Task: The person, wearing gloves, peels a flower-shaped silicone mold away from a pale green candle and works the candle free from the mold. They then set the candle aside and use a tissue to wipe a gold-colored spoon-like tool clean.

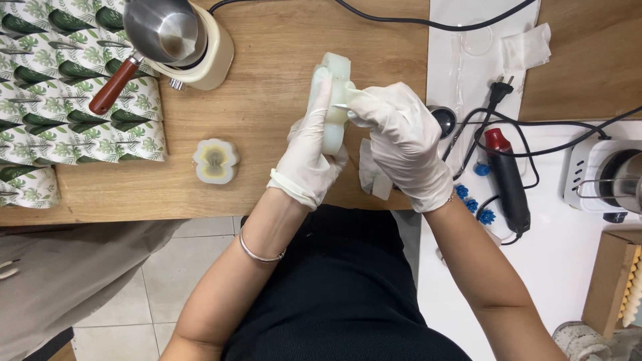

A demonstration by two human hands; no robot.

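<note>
Two hands: both in white gloves, both on one pale mould point(336, 100) held on edge above the table point(281, 80).
Left hand point(309, 150): wrapped around the mould from the side, fingers up along its face.
Right hand point(401, 144): clenched on a thin tool point(342, 106) whose tip meets the mould's edge.
Done: judging by the table, one flower-shaped cast point(216, 161) already lies free, well apart to the left.
Left: the mould in hand looks only partly worked; whether it is full I cannot tell.
Surface: wooden top, leaf-print paper point(60, 100) on the left, a steel pot point(160, 30) on a cream base.
Room: white bench point(562, 254) to the right with a heat gun point(506, 180) and cables; tiled floor point(180, 267) below.
</note>
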